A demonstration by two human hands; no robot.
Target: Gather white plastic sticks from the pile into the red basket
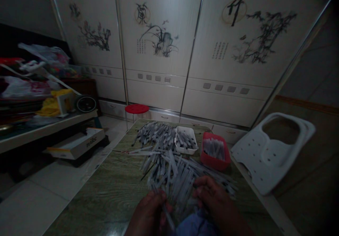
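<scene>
Near the front of a wood-grain table (97, 190), my left hand (150, 211) is closed on a thin translucent tube (168, 217), pen-like in shape. To its right, my right hand (212, 197) has its fingers curled together; a small dark tip shows at the fingertips, too dim to make out. Between and below the hands lies blue cloth (197, 224). Just beyond them spreads a loose pile of clear tubes (182, 179), with a denser heap of dark-tipped ones (156, 133) farther back. A white basket (195, 147) and a red basket (215, 163) hold more of them.
At the right of the table stands a white plastic chair (272, 158). A red stool (137, 108) is behind the table. On the left, a cluttered bench (53, 124) has a shoe box (79, 145) below it. Sliding cabinet doors (156, 63) line the back.
</scene>
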